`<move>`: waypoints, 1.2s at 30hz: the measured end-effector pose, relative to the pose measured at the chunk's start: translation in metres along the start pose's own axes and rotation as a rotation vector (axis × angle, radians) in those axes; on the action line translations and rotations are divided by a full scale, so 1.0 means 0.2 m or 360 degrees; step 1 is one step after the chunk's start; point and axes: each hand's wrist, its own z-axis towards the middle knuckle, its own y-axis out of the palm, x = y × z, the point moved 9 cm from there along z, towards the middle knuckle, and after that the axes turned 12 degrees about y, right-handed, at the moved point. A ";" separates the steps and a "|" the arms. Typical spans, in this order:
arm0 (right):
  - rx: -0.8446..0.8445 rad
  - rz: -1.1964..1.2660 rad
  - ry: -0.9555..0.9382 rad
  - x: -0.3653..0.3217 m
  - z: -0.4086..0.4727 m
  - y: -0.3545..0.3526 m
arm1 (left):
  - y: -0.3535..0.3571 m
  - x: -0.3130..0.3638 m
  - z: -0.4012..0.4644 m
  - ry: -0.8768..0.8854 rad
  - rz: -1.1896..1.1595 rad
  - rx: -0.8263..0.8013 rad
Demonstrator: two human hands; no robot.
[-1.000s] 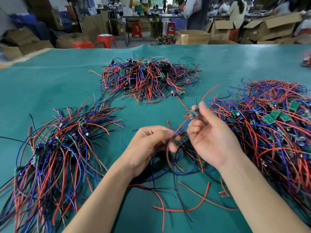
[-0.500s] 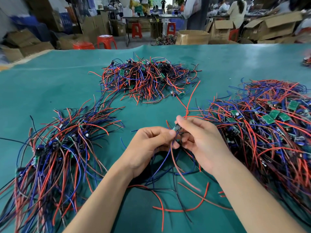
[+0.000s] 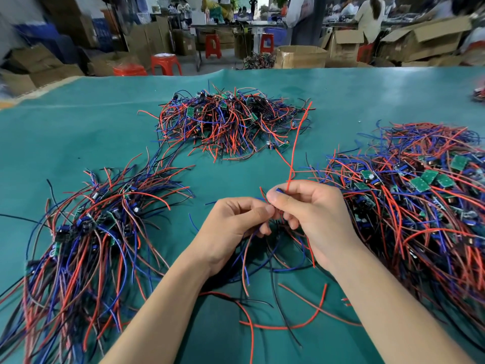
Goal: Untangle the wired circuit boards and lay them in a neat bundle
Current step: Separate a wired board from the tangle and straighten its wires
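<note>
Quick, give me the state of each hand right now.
Left hand: fingers curled, pinching wires of the small bunch between both hands.
Right hand: pinching a small blue-tipped part with a red wire rising from it.

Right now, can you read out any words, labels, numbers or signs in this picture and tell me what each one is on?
No text can be read.
Green circuit boards in the right pile: any markings too small to read.
Cardboard boxes behind the table: no print legible.
Small part pinched in the right hand: no visible marking.
</note>
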 end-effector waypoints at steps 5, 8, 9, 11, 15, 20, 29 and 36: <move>0.0107 0.0043 -0.0025 -0.01 0.01 -0.04 | 0.01 0.00 0.00 -0.0016 0.0080 -0.0044; 0.0185 0.0003 -0.0054 -0.02 0.01 -0.07 | 0.02 0.01 0.00 -0.0018 0.0112 -0.0092; 0.0217 0.0007 -0.0066 -0.03 0.02 -0.08 | 0.03 0.01 0.00 -0.0017 0.0116 -0.0106; 0.0324 0.0060 -0.0080 -0.04 0.03 -0.14 | 0.04 0.01 0.00 -0.0023 0.0147 -0.0150; 0.0453 0.0134 -0.0113 -0.06 0.04 -0.22 | 0.07 0.01 -0.01 -0.0032 0.0204 -0.0236; 0.0783 0.0139 -0.0347 -0.17 0.00 -0.37 | 0.07 0.02 -0.02 -0.0002 0.0183 -0.0292; 0.0640 0.0889 0.0040 -0.16 0.01 -0.45 | 0.06 0.03 -0.01 -0.0040 -0.0161 -0.0069; 0.0356 -0.0251 -0.0195 -0.05 -0.03 -0.03 | 0.09 0.06 -0.02 0.0007 -0.0075 -0.0217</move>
